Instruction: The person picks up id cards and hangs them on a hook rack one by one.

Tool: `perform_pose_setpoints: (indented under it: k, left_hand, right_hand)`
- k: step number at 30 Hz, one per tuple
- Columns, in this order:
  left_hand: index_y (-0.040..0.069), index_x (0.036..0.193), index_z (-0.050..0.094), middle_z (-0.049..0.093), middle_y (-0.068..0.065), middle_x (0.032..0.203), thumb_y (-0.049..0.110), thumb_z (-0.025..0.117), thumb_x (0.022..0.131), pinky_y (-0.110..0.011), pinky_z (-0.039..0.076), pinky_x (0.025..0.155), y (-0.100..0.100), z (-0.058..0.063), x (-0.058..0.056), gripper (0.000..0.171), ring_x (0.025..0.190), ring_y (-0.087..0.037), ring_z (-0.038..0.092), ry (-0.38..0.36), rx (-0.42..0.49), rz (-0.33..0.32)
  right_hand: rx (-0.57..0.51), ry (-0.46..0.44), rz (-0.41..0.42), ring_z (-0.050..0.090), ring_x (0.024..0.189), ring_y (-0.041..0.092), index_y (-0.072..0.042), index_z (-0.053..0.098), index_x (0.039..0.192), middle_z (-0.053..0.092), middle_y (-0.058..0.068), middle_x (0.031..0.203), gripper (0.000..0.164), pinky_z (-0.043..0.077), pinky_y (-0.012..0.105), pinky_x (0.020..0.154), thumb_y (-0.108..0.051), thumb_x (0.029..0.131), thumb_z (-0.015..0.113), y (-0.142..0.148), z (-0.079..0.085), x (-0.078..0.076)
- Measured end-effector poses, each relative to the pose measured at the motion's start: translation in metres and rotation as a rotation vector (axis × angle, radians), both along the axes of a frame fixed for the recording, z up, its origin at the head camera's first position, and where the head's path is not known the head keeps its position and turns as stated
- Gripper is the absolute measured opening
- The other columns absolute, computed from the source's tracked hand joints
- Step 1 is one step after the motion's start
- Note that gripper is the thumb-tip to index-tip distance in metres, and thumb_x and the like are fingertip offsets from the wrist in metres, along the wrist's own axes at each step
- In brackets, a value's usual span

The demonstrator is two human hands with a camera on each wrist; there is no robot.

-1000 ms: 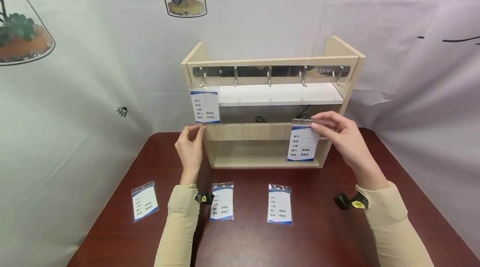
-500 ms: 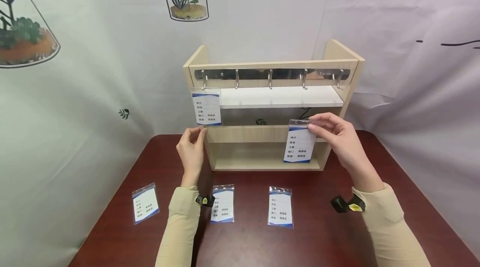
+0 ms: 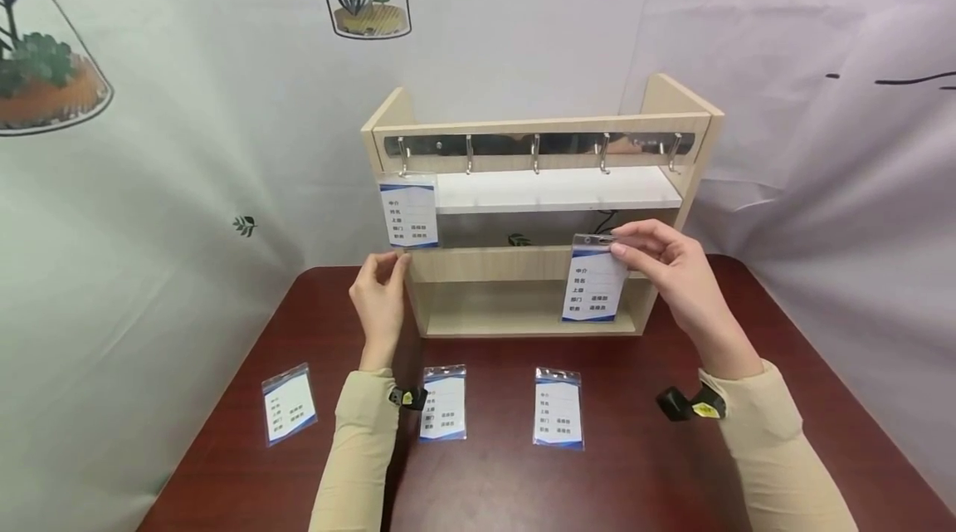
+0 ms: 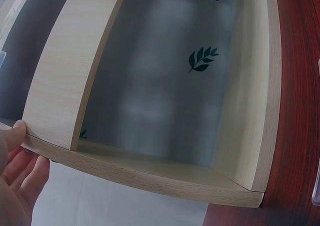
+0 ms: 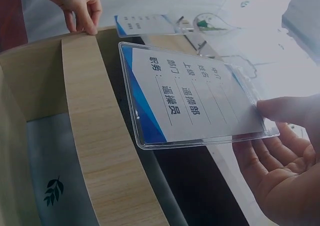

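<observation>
My right hand (image 3: 668, 279) pinches a clear plastic badge holder (image 3: 593, 283) by its top right corner, in front of the lower part of the wooden shelf (image 3: 493, 265). In the right wrist view, the thumb lies on the front of the badge holder (image 5: 185, 101) and the fingers are behind it. My left hand (image 3: 379, 300) grips the shelf's left side panel, thumb on the front edge in the left wrist view, where part of the left hand (image 4: 20, 181) shows. Another badge holder (image 3: 409, 212) hangs from the leftmost hook (image 3: 404, 154).
Three more badge holders lie on the dark red table: one at left (image 3: 289, 404), one in the middle (image 3: 444, 403) and one further right (image 3: 558, 409). The metal rail (image 3: 515, 143) bears several hooks. A patterned white cloth (image 3: 523, 17) hangs behind.
My right hand has moved slightly left with the badge holder. The left hand keeps its grip on the shelf's side, and the hanging badge holder stays on its hook.
</observation>
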State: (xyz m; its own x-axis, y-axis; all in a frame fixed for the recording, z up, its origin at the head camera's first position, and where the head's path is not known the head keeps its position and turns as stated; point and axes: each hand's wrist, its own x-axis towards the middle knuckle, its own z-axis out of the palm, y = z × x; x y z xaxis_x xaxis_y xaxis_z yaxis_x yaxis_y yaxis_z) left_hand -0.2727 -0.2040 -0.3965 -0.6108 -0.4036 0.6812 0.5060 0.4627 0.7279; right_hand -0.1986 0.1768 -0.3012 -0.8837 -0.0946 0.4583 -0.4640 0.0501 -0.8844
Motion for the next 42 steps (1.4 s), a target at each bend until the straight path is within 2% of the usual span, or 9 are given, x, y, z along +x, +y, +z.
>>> perform_pose_setpoints:
  k: [8, 20, 28, 35, 42]
  left_hand:
    - [0.0, 0.1, 0.072, 0.075, -0.013, 0.098, 0.022, 0.077, 0.091, -0.016, 0.05, 0.075, 0.001, -0.002, 0.001, 0.024, 0.086, -0.024, 0.07, -0.01, -0.004, 0.004]
    - [0.0, 0.098, 0.073, 0.075, -0.013, 0.096, 0.022, 0.078, 0.091, -0.016, 0.05, 0.075, 0.0, -0.002, 0.001, 0.025, 0.084, -0.024, 0.07, 0.001, -0.004, 0.013]
    - [0.0, 0.098, 0.073, 0.075, -0.014, 0.096, 0.023, 0.078, 0.09, -0.016, 0.05, 0.074, 0.001, 0.0, 0.0, 0.025, 0.084, -0.025, 0.07, 0.012, -0.006, 0.016]
    - [0.0, 0.1, 0.072, 0.075, -0.014, 0.098, 0.024, 0.077, 0.091, -0.016, 0.049, 0.074, 0.0, 0.0, -0.002, 0.026, 0.085, -0.024, 0.069, -0.005, -0.009, 0.016]
    - [0.001, 0.1, 0.073, 0.075, -0.013, 0.098, 0.024, 0.077, 0.092, -0.017, 0.049, 0.074, -0.001, -0.003, -0.001, 0.026, 0.085, -0.023, 0.07, -0.004, -0.023, 0.02]
  right_hand:
    - [0.011, -0.002, 0.011, 0.067, 0.082, 0.007, -0.002, 0.069, 0.112, 0.076, -0.005, 0.096, 0.019, 0.053, 0.02, 0.077, -0.004, 0.094, 0.071, 0.002, -0.004, -0.002]
    - [0.051, 0.0, 0.019, 0.067, 0.084, 0.008, -0.005, 0.069, 0.113, 0.075, -0.005, 0.099, 0.02, 0.052, 0.02, 0.082, -0.01, 0.094, 0.073, -0.013, 0.007, -0.008]
    - [0.098, 0.02, 0.014, 0.068, 0.09, 0.01, -0.006, 0.068, 0.115, 0.075, -0.005, 0.102, 0.022, 0.052, 0.023, 0.084, -0.015, 0.095, 0.073, -0.033, 0.02, -0.015]
    - [0.078, 0.036, 0.058, 0.069, 0.091, 0.014, 0.002, 0.064, 0.12, 0.075, -0.002, 0.102, 0.032, 0.053, 0.029, 0.086, -0.016, 0.095, 0.072, -0.054, 0.035, -0.026]
    - [0.059, 0.046, 0.077, 0.07, 0.093, 0.016, -0.007, 0.068, 0.116, 0.076, -0.001, 0.103, 0.025, 0.05, 0.032, 0.091, -0.018, 0.095, 0.073, -0.07, 0.041, -0.034]
